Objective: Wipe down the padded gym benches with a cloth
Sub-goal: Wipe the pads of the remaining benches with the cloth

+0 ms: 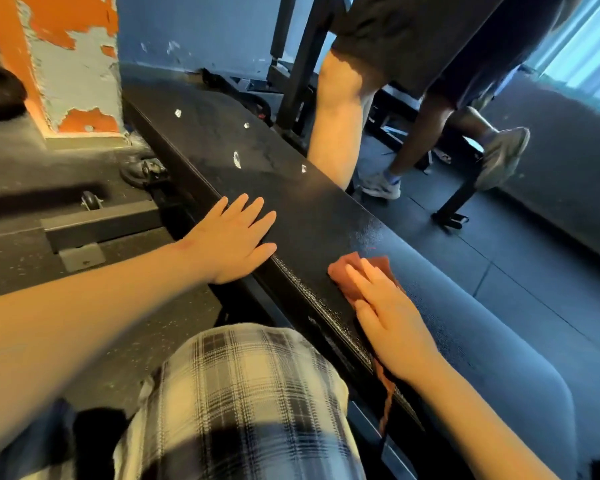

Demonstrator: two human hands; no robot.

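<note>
My left hand (pixel 234 239) lies flat at the middle of the frame, fingers spread, on the near edge of the black padded bench (pixel 291 181). The bench runs from upper left to lower right. Right of centre and lower, my right hand (pixel 392 323) presses straight fingers onto the reddish cloth (pixel 342 273), which lies on the pad. Another person's legs (pixel 340 109) stand at upper right, beyond the bench.

Peeling orange pillar (pixel 66 64) far left, blue wall (pixel 194 29) behind, dark floor mats (pixel 499 254), daylight pouring through the right window (pixel 589 46)
</note>
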